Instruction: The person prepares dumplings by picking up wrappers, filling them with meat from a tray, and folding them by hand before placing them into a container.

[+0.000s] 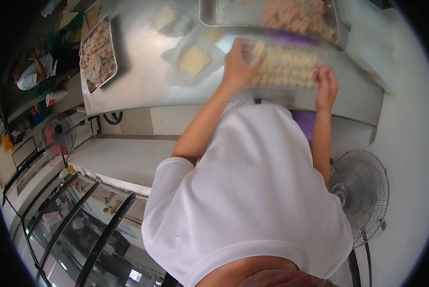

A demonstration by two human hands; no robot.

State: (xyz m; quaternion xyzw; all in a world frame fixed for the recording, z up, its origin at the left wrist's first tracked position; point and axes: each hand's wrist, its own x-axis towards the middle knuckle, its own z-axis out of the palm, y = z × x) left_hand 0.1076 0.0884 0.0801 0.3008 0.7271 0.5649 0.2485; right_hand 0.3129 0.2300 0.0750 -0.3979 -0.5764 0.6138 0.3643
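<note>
The big metal table (142, 81) holds a tray (291, 38) right in front of me, full of rows of little dumplings (286, 71). I think it goes best if I set each one down softly, close beside the last, so the rows are straight and nothing gets squashed. My left hand (238, 64) reaches over one end of the rows, fingers pinching a dumpling (259, 48). My right hand (326, 83) is at the other end, fingers curled down on the last ones, and I cannot tell if it pinches any.
</note>
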